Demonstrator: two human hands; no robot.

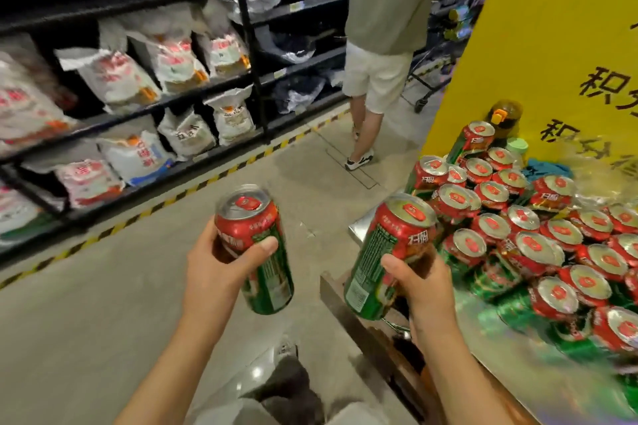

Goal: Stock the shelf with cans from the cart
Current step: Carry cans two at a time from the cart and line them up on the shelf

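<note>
Left hand (221, 262) and right hand (426, 281) each grip a can, but that loose cart pile (538, 228) could easily topple if bumped.

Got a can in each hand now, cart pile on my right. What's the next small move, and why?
Probably turn left and carry both toward the shelf. The left hand grips one can, the right hand another can, both clear of the cart pile. The shelves in view hold bags, so the can spot isn't visible yet.
</note>
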